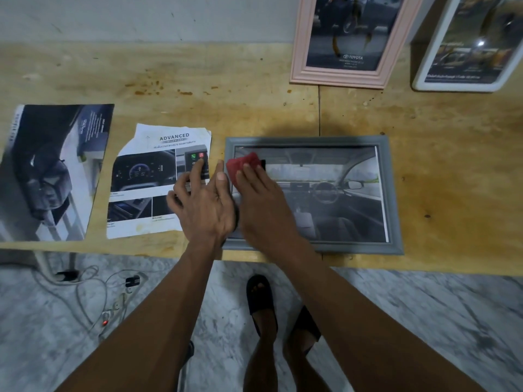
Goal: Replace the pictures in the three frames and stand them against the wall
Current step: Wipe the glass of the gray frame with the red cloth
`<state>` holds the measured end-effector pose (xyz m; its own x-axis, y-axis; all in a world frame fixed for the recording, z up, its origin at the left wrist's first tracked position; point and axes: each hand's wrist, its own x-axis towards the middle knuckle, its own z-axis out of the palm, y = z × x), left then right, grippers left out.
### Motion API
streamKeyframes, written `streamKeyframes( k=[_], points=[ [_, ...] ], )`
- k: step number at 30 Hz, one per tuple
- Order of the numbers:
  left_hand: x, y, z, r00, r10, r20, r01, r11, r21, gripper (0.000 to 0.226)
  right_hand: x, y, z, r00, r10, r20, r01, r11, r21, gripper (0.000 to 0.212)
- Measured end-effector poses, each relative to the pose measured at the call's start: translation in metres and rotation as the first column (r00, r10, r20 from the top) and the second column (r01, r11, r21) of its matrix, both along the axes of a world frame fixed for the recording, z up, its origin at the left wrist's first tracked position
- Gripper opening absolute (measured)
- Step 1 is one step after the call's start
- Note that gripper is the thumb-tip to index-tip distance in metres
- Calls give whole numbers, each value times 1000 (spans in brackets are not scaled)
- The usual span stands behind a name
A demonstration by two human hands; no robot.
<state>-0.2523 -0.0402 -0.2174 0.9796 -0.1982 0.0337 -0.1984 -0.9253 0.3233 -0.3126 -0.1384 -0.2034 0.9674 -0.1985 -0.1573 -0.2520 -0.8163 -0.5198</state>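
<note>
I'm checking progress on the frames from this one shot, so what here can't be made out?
Head view only:
- Pink wooden frame and white frame: tops cut off by the picture's edge.
- Grey wooden frame: left edge hidden under the left hand and right hand.
- Red cloth: partly under the right hand's fingers.
- Small print on the torn white leaflet: too small.

— How many picture frames do we count on the wooden table [254,108]?

— We count three: a grey rectangular frame [394,193] lying flat at centre, a pink wooden frame [300,63] at one o'clock, and a white rounded frame [424,75] at two o'clock.

— And loose printed pages?

— Two, both at nine o'clock: a dark car-seat page [53,171] and a torn white dashboard page [147,176].

— Cloths?

— We see one red cloth [240,165], on the grey frame's glass.
</note>
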Motion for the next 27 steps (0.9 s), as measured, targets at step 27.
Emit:
streamKeyframes(
  k=[27],
  points=[
    [8, -3, 17, 967, 111, -228, -160, 966, -205, 54, -41, 19, 19, 998, -3, 64, 1, 1000, 31, 55]
  ],
)
